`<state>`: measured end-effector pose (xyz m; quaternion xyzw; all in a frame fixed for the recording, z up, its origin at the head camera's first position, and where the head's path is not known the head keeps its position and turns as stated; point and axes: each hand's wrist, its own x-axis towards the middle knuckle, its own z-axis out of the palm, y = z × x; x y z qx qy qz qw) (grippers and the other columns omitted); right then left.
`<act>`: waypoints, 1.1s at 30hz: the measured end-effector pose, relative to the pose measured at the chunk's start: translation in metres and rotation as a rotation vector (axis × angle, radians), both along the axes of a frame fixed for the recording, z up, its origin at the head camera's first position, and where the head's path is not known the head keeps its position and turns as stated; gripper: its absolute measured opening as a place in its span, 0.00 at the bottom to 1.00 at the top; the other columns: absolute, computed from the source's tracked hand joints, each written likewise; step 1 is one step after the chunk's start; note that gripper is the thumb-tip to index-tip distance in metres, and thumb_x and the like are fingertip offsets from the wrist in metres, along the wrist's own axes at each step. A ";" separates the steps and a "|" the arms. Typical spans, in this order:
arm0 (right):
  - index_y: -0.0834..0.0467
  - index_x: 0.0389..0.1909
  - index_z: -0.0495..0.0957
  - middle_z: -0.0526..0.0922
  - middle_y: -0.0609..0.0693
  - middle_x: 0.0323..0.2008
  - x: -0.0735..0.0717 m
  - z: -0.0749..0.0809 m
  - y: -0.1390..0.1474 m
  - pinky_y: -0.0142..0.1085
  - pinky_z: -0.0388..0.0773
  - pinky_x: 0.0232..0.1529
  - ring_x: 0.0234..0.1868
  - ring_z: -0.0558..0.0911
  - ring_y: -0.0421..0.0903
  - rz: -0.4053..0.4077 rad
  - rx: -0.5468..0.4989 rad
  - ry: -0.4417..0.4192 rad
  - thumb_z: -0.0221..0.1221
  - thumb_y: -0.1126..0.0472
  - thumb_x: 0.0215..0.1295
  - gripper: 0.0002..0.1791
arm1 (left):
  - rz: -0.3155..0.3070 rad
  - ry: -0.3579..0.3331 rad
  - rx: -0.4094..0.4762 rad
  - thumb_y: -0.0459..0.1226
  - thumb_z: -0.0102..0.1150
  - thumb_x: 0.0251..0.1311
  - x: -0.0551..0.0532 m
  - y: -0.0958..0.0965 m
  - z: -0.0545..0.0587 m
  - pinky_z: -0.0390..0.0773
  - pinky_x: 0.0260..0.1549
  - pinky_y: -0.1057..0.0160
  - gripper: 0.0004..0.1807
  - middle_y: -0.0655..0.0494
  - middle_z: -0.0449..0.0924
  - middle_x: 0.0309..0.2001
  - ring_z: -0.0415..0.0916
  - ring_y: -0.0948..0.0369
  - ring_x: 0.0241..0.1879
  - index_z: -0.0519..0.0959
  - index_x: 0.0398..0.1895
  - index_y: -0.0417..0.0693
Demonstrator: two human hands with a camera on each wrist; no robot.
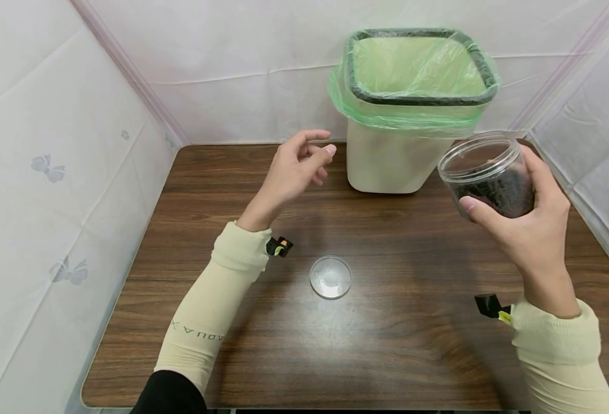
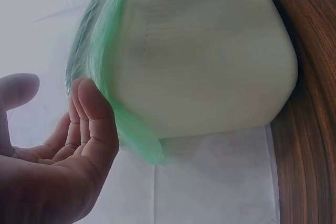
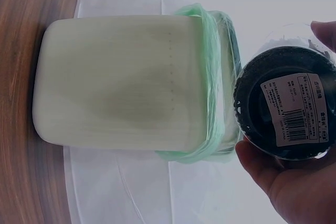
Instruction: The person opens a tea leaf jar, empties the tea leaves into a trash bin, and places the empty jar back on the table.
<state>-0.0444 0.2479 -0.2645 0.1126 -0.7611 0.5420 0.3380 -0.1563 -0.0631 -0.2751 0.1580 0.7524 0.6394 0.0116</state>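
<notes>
Clearly, right hand (image 1: 539, 227) round barcode-labelled jar (image 1: 498, 187); left hand (image 1: 294, 167) loose, "AQUA" on sleeve (image 1: 203, 307).

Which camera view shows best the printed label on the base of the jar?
The right wrist view, because the label faces that camera. The head view shows the jar from its open side, label hidden; the left wrist view shows neither.

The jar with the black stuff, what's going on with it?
A person's right hand holds a clear, open jar with dark stuff in it, near a pale bin lined with a green bag. The left hand is in the air, holding nothing. A clear round disc, maybe the jar's lid, lies on the brown table.
</notes>
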 end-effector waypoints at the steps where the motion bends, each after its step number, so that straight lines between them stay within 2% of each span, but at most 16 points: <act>1: 0.64 0.63 0.77 0.84 0.48 0.41 0.000 0.000 0.000 0.28 0.70 0.42 0.40 0.78 0.41 -0.001 -0.001 0.001 0.71 0.77 0.42 0.39 | 0.000 0.001 0.000 0.41 0.61 0.69 0.000 0.000 0.000 0.84 0.33 0.55 0.20 0.48 0.84 0.38 0.80 0.48 0.32 0.77 0.61 0.46; 10: 0.64 0.62 0.77 0.84 0.46 0.40 -0.001 0.002 0.000 0.28 0.69 0.43 0.41 0.78 0.42 -0.012 -0.014 -0.014 0.71 0.76 0.42 0.39 | -0.010 -0.011 0.060 0.38 0.61 0.70 -0.002 0.003 0.005 0.84 0.31 0.55 0.19 0.45 0.82 0.37 0.80 0.46 0.31 0.76 0.61 0.44; 20: 0.63 0.62 0.78 0.86 0.46 0.43 -0.003 0.003 0.002 0.28 0.69 0.46 0.45 0.79 0.43 -0.028 -0.021 -0.009 0.72 0.75 0.42 0.38 | -0.018 -0.068 0.117 0.40 0.60 0.70 -0.005 0.004 0.008 0.84 0.33 0.55 0.19 0.44 0.82 0.40 0.80 0.43 0.35 0.76 0.61 0.45; 27: 0.60 0.62 0.79 0.85 0.45 0.45 -0.005 0.004 0.002 0.29 0.68 0.51 0.49 0.78 0.44 -0.069 -0.038 -0.020 0.73 0.73 0.42 0.38 | -0.015 -0.079 0.128 0.40 0.60 0.70 -0.006 0.005 0.010 0.84 0.35 0.55 0.19 0.44 0.82 0.40 0.80 0.48 0.34 0.75 0.61 0.46; 33: 0.59 0.61 0.79 0.84 0.47 0.48 -0.006 0.006 0.000 0.28 0.67 0.52 0.51 0.77 0.44 -0.089 -0.050 -0.032 0.73 0.72 0.42 0.38 | -0.013 -0.083 0.137 0.40 0.60 0.70 -0.006 0.006 0.012 0.84 0.34 0.55 0.19 0.43 0.82 0.41 0.80 0.43 0.36 0.76 0.61 0.46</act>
